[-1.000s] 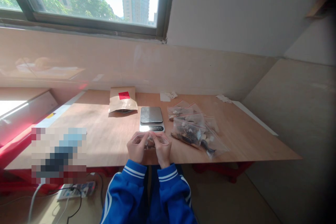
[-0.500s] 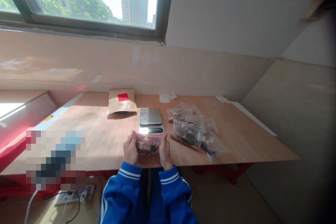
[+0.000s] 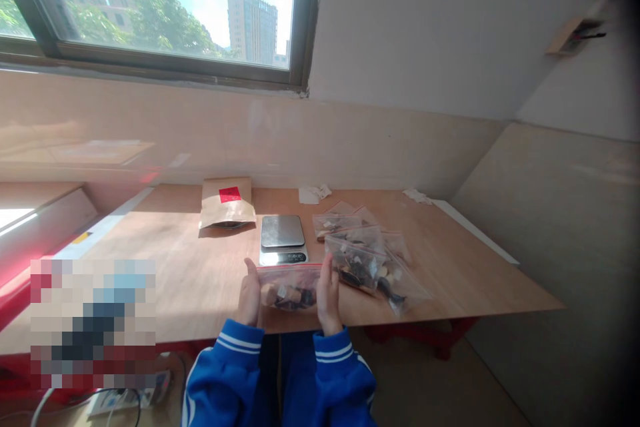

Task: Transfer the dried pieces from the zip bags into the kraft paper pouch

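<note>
My left grip (image 3: 249, 292) and right grip (image 3: 327, 295) hold the zip bag (image 3: 289, 288) lightly; a slip could hit the scale (image 3: 283, 239) at 12 o'clock.

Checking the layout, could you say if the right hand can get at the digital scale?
Probably yes: the right hand is close, though the zip bag it holds lies before the digital scale.

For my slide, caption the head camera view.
Left hand and right hand hold a zip bag of dark pieces beside a digital scale.
</note>
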Available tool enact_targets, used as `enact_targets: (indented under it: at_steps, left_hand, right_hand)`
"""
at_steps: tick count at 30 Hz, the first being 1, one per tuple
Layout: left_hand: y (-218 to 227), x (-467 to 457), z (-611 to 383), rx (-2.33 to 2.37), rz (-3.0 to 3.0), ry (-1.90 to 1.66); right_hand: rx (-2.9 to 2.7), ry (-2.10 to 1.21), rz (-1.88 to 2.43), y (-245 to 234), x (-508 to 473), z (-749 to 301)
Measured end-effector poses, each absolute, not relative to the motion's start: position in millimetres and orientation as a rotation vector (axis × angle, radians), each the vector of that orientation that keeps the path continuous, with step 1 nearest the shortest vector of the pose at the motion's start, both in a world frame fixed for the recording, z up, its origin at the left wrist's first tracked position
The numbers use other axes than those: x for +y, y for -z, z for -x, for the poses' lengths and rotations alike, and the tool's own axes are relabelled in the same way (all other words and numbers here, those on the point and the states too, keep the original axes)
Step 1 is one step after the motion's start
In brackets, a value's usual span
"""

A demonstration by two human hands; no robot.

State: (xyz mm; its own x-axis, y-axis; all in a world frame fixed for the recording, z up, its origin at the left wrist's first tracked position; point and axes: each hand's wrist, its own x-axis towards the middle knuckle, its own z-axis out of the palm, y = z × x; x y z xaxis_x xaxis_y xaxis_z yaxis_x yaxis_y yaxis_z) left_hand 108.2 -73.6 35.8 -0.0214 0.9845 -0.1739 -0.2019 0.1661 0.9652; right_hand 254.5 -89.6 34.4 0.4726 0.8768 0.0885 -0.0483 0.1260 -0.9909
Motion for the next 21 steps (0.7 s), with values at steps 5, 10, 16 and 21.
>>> enact_targets:
  at_steps: [5,10,16,21]
  left_hand:
    - [-29,-72,-101,1.059,-1.062,-1.103]
    - [-21,-70,-97,1.085,-1.05,-1.071]
    - [-17,-67,-85,1.15,-1.075,-1.153]
    - [-6,-58,-63,1.224,-1.061,-1.235]
  right_hand:
    - [-0.735,-0.465,1.581,-56,-86,-329]
    - [-0.725,0.294,1.745,-54,-88,-368]
    - [-1.141,0.531,1.716,-20,-98,-341]
    - [-1.439,0.419,1.874,25,-84,-350]
